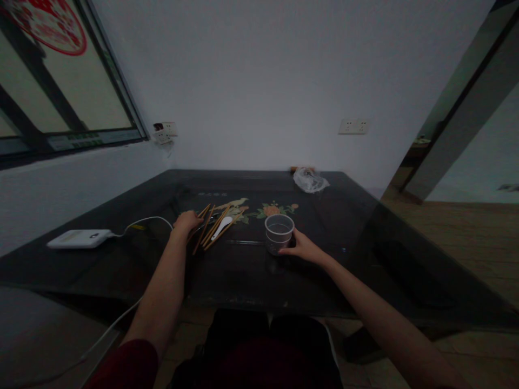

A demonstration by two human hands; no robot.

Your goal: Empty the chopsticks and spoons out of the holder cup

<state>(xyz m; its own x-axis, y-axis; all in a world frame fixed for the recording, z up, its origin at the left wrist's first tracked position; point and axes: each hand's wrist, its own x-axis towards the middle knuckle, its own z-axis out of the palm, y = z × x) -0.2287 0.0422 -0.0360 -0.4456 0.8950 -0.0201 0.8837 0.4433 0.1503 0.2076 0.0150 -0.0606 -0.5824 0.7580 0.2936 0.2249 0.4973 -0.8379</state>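
My right hand (302, 246) grips a clear plastic cup (279, 236) from its right side, thumb low on the front. The cup stands upright on the dark table. My left hand (188, 220) is at the left side of a loose bunch of wooden chopsticks (216, 227). Its fingers curl down against the bunch, and what they pinch, if anything, is hidden. A white spoon (221, 228) lies on top of the chopsticks. Among them is a thin shiny piece (212, 218), too small to name.
The glossy black table (243, 275) has a printed flower pattern. At far left lies a white power bank (81, 239) with a white cable (148, 219) running past my left arm. A crumpled plastic bag (310, 181) sits at the back, and a dark flat object (411, 273) lies right.
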